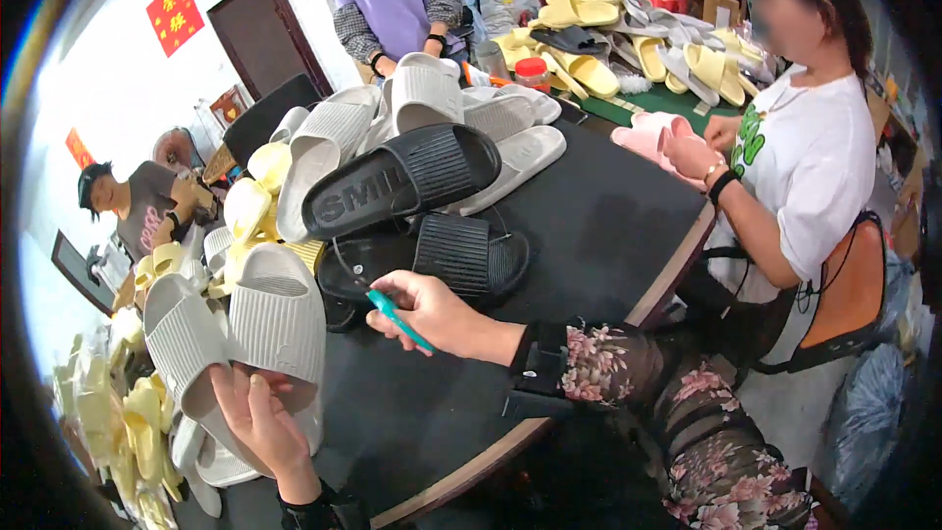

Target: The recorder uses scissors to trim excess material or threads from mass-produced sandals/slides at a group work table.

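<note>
My left hand (263, 420) holds a pair of light grey slide slippers (277, 319) at the lower left, its fingers inside the foot openings beneath the ribbed straps. In my right hand (432, 312) is a small tool with a teal handle (400, 322) and a thin dark tip. The fingers close around that handle. Just beyond the tip lies a black slide slipper (453, 260). Another black slipper (412, 177), with raised lettering on its footbed, leans on the heap of grey slippers (424, 96) behind it. A thin dark loop of cord hangs around the two black ones.
The black tabletop (579, 236) has a wooden edge on my right. A co-worker on the right handles pink slippers (667, 142). Yellow and grey slippers (714, 71) are heaped at the back right. More yellow slippers (145, 432) lie at the lower left. A red-lidded jar (531, 73) stands behind.
</note>
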The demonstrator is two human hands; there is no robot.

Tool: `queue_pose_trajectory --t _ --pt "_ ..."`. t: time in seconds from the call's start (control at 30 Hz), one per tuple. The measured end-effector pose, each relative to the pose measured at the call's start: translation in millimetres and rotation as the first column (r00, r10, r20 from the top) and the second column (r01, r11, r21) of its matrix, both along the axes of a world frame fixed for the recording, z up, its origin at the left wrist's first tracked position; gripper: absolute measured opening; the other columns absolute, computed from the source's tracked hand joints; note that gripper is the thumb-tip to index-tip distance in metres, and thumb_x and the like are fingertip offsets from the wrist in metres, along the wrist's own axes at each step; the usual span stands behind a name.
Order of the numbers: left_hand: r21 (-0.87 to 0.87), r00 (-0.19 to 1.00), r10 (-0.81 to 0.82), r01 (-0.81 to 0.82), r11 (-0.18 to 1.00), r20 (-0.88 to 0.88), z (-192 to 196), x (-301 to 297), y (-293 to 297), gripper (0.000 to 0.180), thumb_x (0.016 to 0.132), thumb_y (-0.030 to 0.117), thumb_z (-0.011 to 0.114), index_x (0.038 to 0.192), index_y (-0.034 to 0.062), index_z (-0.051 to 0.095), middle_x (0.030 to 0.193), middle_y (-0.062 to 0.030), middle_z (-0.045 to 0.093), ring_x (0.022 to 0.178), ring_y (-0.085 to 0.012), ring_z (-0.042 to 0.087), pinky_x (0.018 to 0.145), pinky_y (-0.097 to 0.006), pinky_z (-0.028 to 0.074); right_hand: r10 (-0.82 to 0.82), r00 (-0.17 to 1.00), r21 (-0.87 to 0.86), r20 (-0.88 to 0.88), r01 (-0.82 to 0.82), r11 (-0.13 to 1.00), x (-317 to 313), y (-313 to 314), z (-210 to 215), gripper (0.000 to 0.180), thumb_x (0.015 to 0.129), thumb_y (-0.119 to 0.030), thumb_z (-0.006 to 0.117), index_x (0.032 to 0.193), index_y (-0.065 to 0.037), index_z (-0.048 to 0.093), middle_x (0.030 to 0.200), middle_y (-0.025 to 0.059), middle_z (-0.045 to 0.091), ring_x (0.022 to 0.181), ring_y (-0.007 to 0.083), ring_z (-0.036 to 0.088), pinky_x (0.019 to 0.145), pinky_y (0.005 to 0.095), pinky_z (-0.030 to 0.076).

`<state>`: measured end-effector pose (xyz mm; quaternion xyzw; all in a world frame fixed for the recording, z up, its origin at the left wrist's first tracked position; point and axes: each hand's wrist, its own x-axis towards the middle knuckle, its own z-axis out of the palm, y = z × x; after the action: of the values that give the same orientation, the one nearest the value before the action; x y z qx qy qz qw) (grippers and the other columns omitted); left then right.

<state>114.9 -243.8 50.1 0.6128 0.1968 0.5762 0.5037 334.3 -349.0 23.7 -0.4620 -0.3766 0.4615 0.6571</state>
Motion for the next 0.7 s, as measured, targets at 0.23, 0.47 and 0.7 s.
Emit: queue_pose_trajectory --t 0.23,0.47,0.7 --pt "0.025 0.988 -0.139 0.14 0.99 -0.065 28 49 -15 0.056 0.087 0.0 0.048 0.139 -0.0037 0.026 0.105 -0.0104 0.055 0.084 -0.0155 0.056 0.071 -0.027 0.045 -0.306 0.949 0.443 0.079 0.242 0.863 -8 -12 8 0.044 0.083 -0.014 0.069 0.118 0.002 0.046 0.083 0.0031 0.059 0.074 0.0065 0.055 0.066 0.0228 0.046" --pt "-0.016 0.932 -0.361 0.362 0.932 0.014 55 119 -28 0.049 0.088 0.001 0.048 0.135 -0.004 0.034 0.093 -0.0099 0.058 0.078 -0.0179 0.059 0.066 -0.029 0.046 -0.269 0.947 0.646 -0.175 0.317 0.695 1 -51 48 0.05 0.083 0.002 0.064 0.127 -0.006 0.041 0.086 0.002 0.059 0.065 0.0045 0.054 0.054 0.0192 0.043" --pt "-0.211 0.783 -0.61 0.58 0.787 -0.122 48 190 -50 0.017 0.087 0.005 0.055 0.103 0.0028 0.048 0.085 -0.0051 0.057 0.077 -0.0127 0.06 0.065 -0.027 0.049 -0.342 0.917 0.61 -0.204 0.392 0.688 29 -81 48 0.044 0.085 -0.001 0.06 0.126 -0.002 0.043 0.083 0.0066 0.057 0.056 0.0062 0.051 0.046 0.0189 0.041"
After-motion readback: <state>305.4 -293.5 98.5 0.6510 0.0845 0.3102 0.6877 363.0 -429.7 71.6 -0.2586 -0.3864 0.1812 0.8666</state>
